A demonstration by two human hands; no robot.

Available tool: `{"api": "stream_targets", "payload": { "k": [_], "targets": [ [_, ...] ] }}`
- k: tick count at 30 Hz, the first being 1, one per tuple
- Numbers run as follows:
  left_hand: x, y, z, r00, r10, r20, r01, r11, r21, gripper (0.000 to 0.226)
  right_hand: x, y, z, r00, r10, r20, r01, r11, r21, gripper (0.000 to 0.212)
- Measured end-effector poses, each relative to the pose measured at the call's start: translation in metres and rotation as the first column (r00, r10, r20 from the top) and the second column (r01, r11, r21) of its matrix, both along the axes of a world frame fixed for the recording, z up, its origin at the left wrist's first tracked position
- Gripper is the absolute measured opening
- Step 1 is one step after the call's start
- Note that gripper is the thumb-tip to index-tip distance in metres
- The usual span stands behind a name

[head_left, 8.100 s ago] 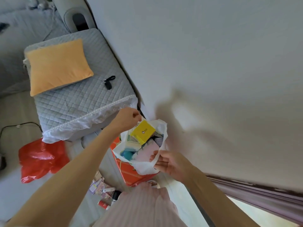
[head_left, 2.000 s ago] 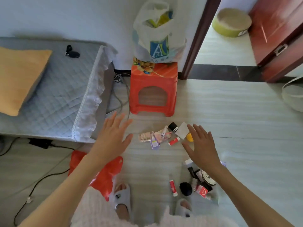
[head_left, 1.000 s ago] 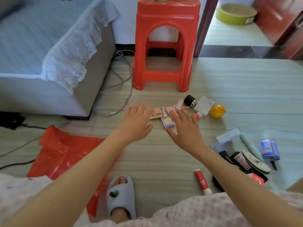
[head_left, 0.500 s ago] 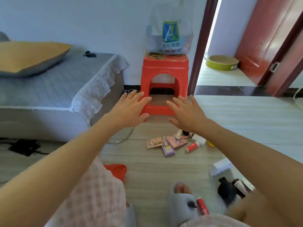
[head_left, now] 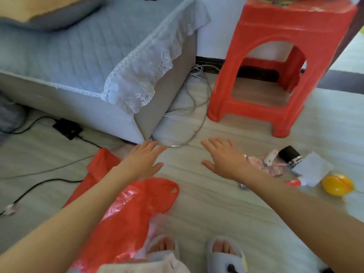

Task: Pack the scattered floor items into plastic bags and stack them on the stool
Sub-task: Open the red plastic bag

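Note:
A red plastic bag (head_left: 126, 213) lies crumpled on the floor under my left forearm. My left hand (head_left: 143, 160) hovers flat just above its upper edge, fingers straight, holding nothing. My right hand (head_left: 222, 158) is spread open beside it over bare floor. To the right lie scattered small items: a black bottle (head_left: 290, 154), a white card (head_left: 313, 168), a yellow round container (head_left: 337, 184) and pink packets (head_left: 260, 164). The red stool (head_left: 279, 62) stands at the upper right; only the bottom edge of what sits on it shows.
A grey quilted bed (head_left: 78, 54) with a lace edge fills the upper left, a pillow (head_left: 47, 10) on it. Cables (head_left: 195, 107) and a black adapter (head_left: 68, 128) lie on the floor by the bed. My slippered feet (head_left: 197, 251) are at the bottom.
The view has dropped from the stool and white bag back down to the floor. Both hands lowered and moved left, my left hand now over the red bag.

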State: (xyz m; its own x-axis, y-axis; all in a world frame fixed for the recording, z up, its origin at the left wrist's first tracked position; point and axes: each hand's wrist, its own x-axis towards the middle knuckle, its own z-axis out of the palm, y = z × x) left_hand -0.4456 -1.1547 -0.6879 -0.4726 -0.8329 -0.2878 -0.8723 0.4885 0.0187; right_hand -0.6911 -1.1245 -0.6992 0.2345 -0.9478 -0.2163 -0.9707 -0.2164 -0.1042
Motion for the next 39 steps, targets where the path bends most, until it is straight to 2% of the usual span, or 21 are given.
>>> {"api": "stream_targets", "payload": {
  "k": [3, 8, 10, 13, 15, 16, 17, 19, 20, 21, 23, 27, 29, 31, 36, 39],
  "targets": [
    [0.011, -0.002, -0.051, 0.990, 0.034, 0.135, -0.053, 0.988, 0.142, 0.062, 0.017, -0.016, -0.047, 0.999, 0.032, 0.017, -0.033, 0.996, 0.087, 0.065],
    [0.023, 0.025, -0.124, 0.969, 0.022, 0.246, -0.103, 0.942, 0.321, 0.077, 0.047, -0.019, -0.110, 0.995, 0.019, 0.093, -0.041, 0.970, 0.241, 0.064],
    [0.027, 0.038, -0.143, 0.956, 0.008, 0.293, -0.114, 0.931, 0.347, 0.067, 0.055, -0.015, -0.128, 0.990, -0.028, 0.139, -0.014, 0.956, 0.292, 0.063],
    [0.028, 0.041, -0.157, 0.981, -0.010, 0.195, -0.030, 0.979, 0.201, 0.028, 0.061, -0.008, -0.144, 0.962, -0.133, 0.238, 0.054, 0.948, 0.314, 0.062],
    [0.022, 0.031, -0.157, 0.994, -0.042, 0.099, 0.040, 0.999, 0.023, 0.021, 0.061, -0.006, -0.145, 0.891, -0.299, 0.341, 0.164, 0.913, 0.372, 0.061],
    [0.016, 0.025, -0.151, 0.997, -0.062, 0.040, 0.065, 0.995, -0.069, 0.016, 0.061, -0.007, -0.142, 0.810, -0.437, 0.391, 0.246, 0.859, 0.450, 0.060],
    [0.008, 0.020, -0.143, 0.996, -0.084, -0.011, 0.082, 0.987, -0.141, 0.005, 0.059, -0.008, -0.136, 0.683, -0.591, 0.429, 0.319, 0.770, 0.553, 0.057],
    [-0.015, 0.015, -0.126, 0.985, -0.139, -0.100, 0.110, 0.960, -0.256, 0.015, 0.054, -0.011, -0.118, 0.284, -0.847, 0.450, 0.329, 0.527, 0.784, 0.050],
    [-0.026, 0.014, -0.118, 0.979, -0.159, -0.123, 0.116, 0.946, -0.303, 0.015, 0.050, -0.013, -0.107, 0.102, -0.896, 0.432, 0.279, 0.443, 0.852, 0.048],
    [-0.036, 0.015, -0.112, 0.973, -0.182, -0.143, 0.124, 0.932, -0.342, 0.011, 0.046, -0.015, -0.098, -0.016, -0.904, 0.427, 0.244, 0.410, 0.879, 0.048],
    [-0.051, 0.023, -0.103, 0.959, -0.216, -0.185, 0.132, 0.915, -0.380, 0.003, 0.037, -0.017, -0.084, -0.140, -0.881, 0.452, 0.221, 0.417, 0.881, 0.049],
    [-0.063, 0.032, -0.095, 0.936, -0.235, -0.260, 0.096, 0.885, -0.455, 0.012, 0.037, -0.015, -0.066, -0.200, -0.805, 0.559, 0.213, 0.521, 0.826, 0.020],
    [-0.063, 0.035, -0.094, 0.926, -0.253, -0.279, 0.097, 0.876, -0.473, 0.006, 0.039, -0.012, -0.063, -0.219, -0.789, 0.575, 0.210, 0.537, 0.817, 0.007],
    [-0.061, 0.039, -0.092, 0.907, -0.306, -0.291, 0.137, 0.866, -0.482, 0.009, 0.037, -0.011, -0.061, -0.220, -0.792, 0.569, 0.190, 0.538, 0.822, 0.008],
    [-0.059, 0.054, -0.082, 0.866, -0.408, -0.291, 0.275, 0.873, -0.403, 0.034, 0.023, -0.003, -0.055, -0.209, -0.810, 0.548, 0.090, 0.543, 0.835, 0.019],
    [-0.058, 0.055, -0.074, 0.857, -0.440, -0.268, 0.289, 0.841, -0.457, 0.030, 0.013, 0.009, -0.041, -0.126, -0.802, 0.584, 0.056, 0.582, 0.811, 0.021]
  ]
}}
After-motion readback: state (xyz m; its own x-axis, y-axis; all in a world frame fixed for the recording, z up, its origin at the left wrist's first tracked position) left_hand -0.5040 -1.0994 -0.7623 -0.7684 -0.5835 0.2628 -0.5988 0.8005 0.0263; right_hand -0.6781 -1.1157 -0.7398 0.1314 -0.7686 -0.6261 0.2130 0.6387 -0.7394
